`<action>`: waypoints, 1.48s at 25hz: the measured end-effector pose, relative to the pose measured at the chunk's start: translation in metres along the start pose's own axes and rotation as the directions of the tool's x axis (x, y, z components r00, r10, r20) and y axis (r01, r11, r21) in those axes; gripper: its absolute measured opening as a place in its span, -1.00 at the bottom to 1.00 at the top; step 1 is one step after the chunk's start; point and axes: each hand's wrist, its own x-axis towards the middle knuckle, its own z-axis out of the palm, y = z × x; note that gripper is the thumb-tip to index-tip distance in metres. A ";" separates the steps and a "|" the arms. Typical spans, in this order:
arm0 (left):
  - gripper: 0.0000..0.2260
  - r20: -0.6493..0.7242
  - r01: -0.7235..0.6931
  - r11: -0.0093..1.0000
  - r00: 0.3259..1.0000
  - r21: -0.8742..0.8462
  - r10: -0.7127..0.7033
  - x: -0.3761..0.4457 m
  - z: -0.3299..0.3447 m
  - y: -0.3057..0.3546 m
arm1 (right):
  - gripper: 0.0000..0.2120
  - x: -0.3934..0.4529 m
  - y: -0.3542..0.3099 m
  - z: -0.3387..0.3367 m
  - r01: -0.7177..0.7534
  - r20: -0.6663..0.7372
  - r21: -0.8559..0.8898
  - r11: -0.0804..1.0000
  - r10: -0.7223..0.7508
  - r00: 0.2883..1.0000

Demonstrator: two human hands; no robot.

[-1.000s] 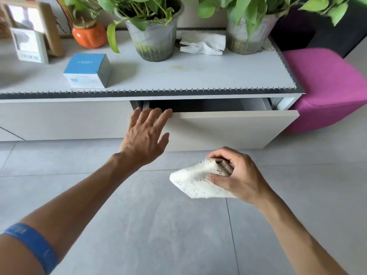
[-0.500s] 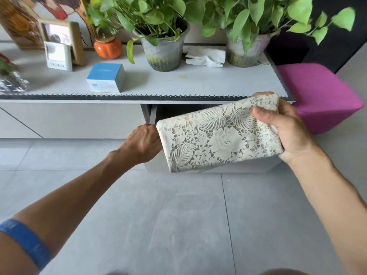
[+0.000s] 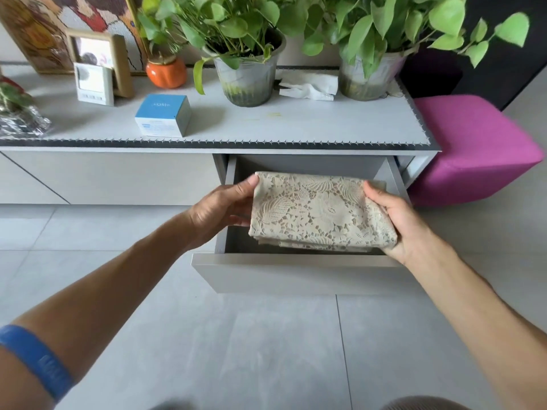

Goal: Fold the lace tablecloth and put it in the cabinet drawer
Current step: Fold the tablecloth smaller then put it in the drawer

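Note:
The cream lace tablecloth (image 3: 321, 213) is folded into a thick rectangle and sits over the open cabinet drawer (image 3: 296, 275), which is pulled well out of the low grey cabinet (image 3: 106, 176). My left hand (image 3: 223, 207) grips the cloth's left end, thumb on top at its far corner. My right hand (image 3: 393, 216) holds the right end, fingers under it and thumb on top. Whether the cloth rests on the drawer floor is hidden by the cloth itself.
On the cabinet top stand two potted plants (image 3: 247, 81) (image 3: 367, 78), a blue box (image 3: 162, 115), an orange pot (image 3: 167, 72), picture frames (image 3: 97, 72) and a crumpled tissue (image 3: 310, 87). A magenta pouf (image 3: 470, 146) sits right of the cabinet. Grey tiled floor lies below.
The drawer has been pulled far out. My right hand brought the folded cloth up from the floor side and over the drawer, and my left hand left the drawer front and took the cloth's left end.

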 end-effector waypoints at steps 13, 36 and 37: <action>-0.52 -0.107 0.154 0.949 0.976 -0.273 -0.190 0.016 0.025 -0.009 | -0.74 0.011 0.002 -0.018 -0.158 0.051 -0.181 0.971 0.170 0.984; -0.64 -0.284 0.493 0.864 0.846 0.099 -0.451 0.110 0.021 -0.070 | -0.66 0.128 0.035 -0.044 -0.377 -0.324 -0.721 0.582 0.198 0.925; -0.64 -0.293 0.494 0.862 0.846 0.113 -0.446 0.111 0.021 -0.071 | -0.64 0.129 0.035 -0.044 -0.361 -0.325 -0.746 0.559 0.167 0.931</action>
